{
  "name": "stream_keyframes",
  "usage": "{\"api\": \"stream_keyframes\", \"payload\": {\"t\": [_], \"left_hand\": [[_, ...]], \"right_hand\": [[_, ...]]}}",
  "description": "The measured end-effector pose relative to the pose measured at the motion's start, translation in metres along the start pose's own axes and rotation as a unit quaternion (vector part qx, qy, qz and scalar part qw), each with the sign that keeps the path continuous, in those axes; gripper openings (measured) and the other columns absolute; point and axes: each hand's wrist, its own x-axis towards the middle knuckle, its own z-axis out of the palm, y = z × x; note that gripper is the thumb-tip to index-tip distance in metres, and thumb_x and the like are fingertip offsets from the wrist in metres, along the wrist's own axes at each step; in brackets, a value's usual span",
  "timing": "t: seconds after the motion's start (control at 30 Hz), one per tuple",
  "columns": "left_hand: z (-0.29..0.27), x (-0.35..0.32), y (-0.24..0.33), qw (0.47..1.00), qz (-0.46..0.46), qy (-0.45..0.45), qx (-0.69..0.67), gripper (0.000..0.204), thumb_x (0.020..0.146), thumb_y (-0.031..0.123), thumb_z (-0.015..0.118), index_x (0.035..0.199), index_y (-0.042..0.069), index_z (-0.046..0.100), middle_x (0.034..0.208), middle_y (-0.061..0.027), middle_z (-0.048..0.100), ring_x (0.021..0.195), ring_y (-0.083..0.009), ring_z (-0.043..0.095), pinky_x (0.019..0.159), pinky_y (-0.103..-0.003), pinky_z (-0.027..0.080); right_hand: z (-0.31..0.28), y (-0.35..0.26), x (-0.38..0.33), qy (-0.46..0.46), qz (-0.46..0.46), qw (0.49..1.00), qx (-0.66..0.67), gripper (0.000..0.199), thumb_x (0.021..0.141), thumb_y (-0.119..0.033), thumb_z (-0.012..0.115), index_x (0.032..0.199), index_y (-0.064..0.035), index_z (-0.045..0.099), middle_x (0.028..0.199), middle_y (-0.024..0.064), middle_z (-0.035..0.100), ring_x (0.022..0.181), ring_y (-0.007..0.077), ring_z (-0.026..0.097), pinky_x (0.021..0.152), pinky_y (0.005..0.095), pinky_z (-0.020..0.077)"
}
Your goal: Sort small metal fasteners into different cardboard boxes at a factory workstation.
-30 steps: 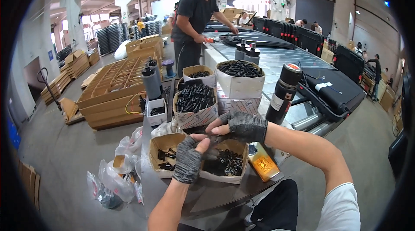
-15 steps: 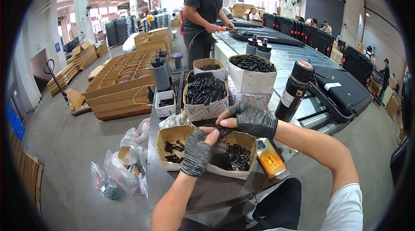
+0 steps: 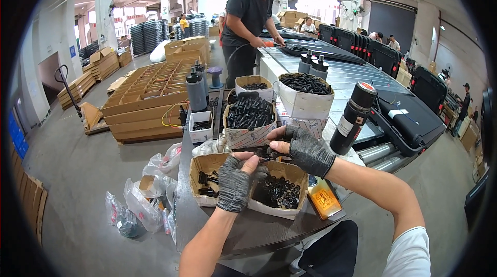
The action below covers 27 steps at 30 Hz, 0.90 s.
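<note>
My left hand (image 3: pixel 235 181), in a dark grey fingerless glove, is closed with thumb and fingers pinched on a small dark part (image 3: pixel 264 159). Facing it, my right hand (image 3: pixel 308 151) in the same kind of glove pinches at the other end of that part. Its exact kind is too small and blurred to tell. Both hands hover above two cardboard boxes. Black bolts (image 3: pixel 208 178) lie in the left box (image 3: pixel 198 163). The right box (image 3: pixel 296 170) holds many small black nuts or washers (image 3: pixel 282 192).
Behind stand boxes of black plastic parts (image 3: pixel 250 112) and black screws (image 3: pixel 305 83). A black bottle (image 3: pixel 353 117) and a yellow-orange container (image 3: pixel 325 198) are at the right. Plastic bags (image 3: pixel 144 203) lie at the left. A co-worker (image 3: pixel 248 13) handles a black case panel on the roller conveyor.
My view has shifted slightly, so the table and boxes sit a little lower. My hands remain together over the boxes, fingers slightly shifted on the small part.
</note>
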Motion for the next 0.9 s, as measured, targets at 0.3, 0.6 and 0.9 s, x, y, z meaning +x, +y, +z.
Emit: {"api": "stream_keyframes", "payload": {"t": [0.3,0.6,0.9], "left_hand": [[0.002,0.004,-0.003,0.997,0.019,0.060,-0.044,0.015,0.092,0.010,0.064,0.101,0.001,0.058,0.092,-0.0095,0.065,0.079,-0.0156,0.065,0.071,-0.026,0.056],[-0.001,0.002,0.001,0.994,0.014,0.091,-0.062,0.017,0.091,0.013,0.065,0.103,0.001,0.059,0.092,-0.0087,0.065,0.080,-0.0151,0.063,0.071,-0.028,0.055],[-0.002,0.005,0.003,0.982,-0.044,0.093,-0.157,0.021,0.092,0.015,0.064,0.106,0.000,0.056,0.092,-0.0094,0.065,0.077,-0.0158,0.064,0.068,-0.028,0.055]], "right_hand": [[0.036,0.016,0.005,0.089,-0.129,0.987,0.023,0.026,0.089,-0.011,0.066,0.112,-0.0008,0.059,0.108,0.0070,0.062,0.103,0.0155,0.058,0.095,0.0308,0.0467],[0.069,0.025,0.016,0.166,-0.184,0.968,0.032,0.017,0.090,-0.004,0.063,0.106,-0.0007,0.059,0.105,0.0059,0.061,0.099,0.0142,0.058,0.090,0.0289,0.0472],[0.072,0.038,0.028,0.205,-0.279,0.938,0.015,0.012,0.091,-0.002,0.060,0.102,-0.0008,0.059,0.103,0.0050,0.060,0.096,0.0132,0.057,0.088,0.0271,0.0460]]}}
